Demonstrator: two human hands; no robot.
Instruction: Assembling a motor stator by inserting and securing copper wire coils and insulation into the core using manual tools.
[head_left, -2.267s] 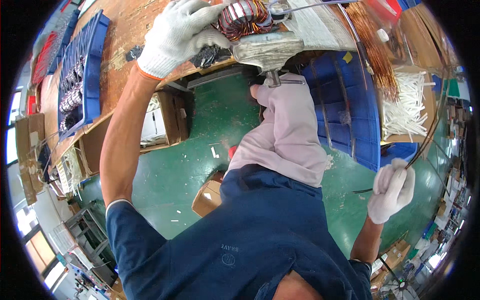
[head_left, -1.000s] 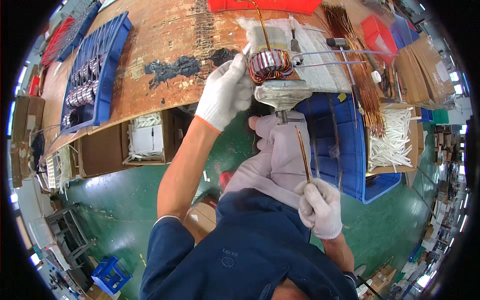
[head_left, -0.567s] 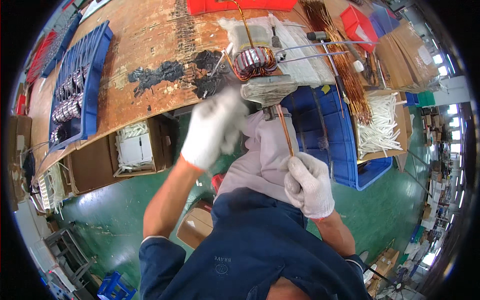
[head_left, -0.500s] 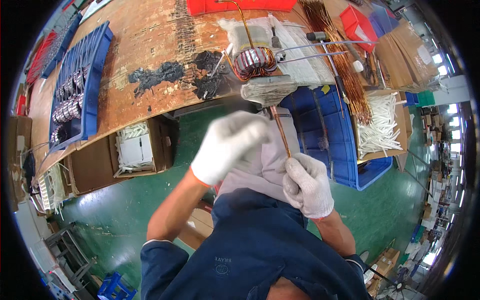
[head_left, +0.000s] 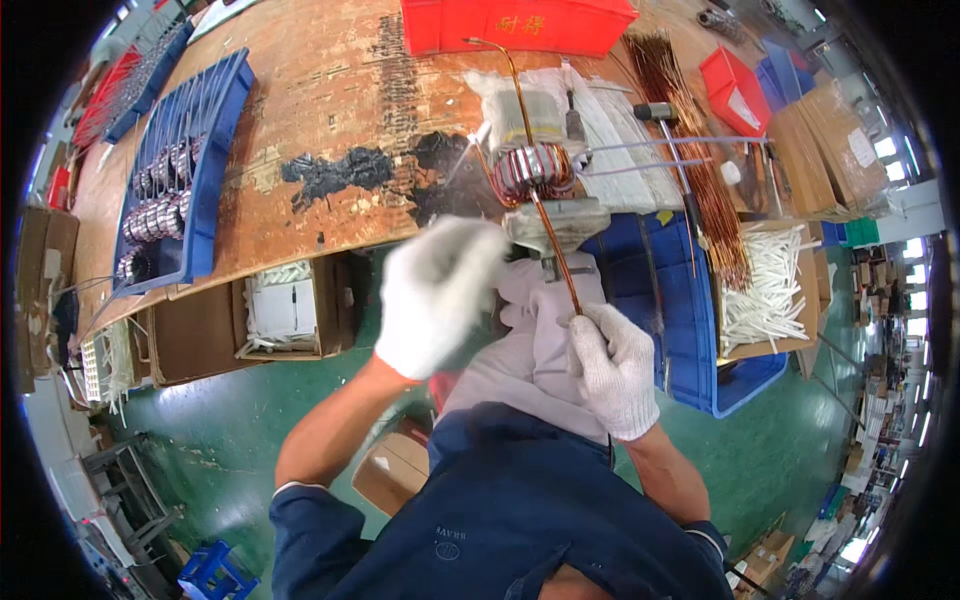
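A ring-shaped coil [head_left: 520, 178] wound with copper wire sits at the bench's near edge, on a wrapped, clamp-like holder [head_left: 560, 225]. One thick copper wire [head_left: 556, 245] runs from it down toward me, and its lower end is pinched in my gloved right hand [head_left: 614, 372]. Another wire end [head_left: 518, 85] rises behind the coil and bends over to the left at its tip. My left hand [head_left: 440, 290], in a white glove, hovers left of the wire and below the bench edge, apart from the coil. Motion blurs its fingers.
A blue tray [head_left: 225, 150] of wound coils lies at the left. A hammer-like tool [head_left: 655, 112] and a bundle of copper wires [head_left: 715, 215] lie on the right, near a box of white tubes [head_left: 765, 290]. A blue crate [head_left: 685, 370] stands below; a red bin [head_left: 520, 28] is behind.
My left hand has moved slightly left and down, away from the wire. The right hand keeps its hold, and more of the wire now shows between it and the coil. The view has shifted.
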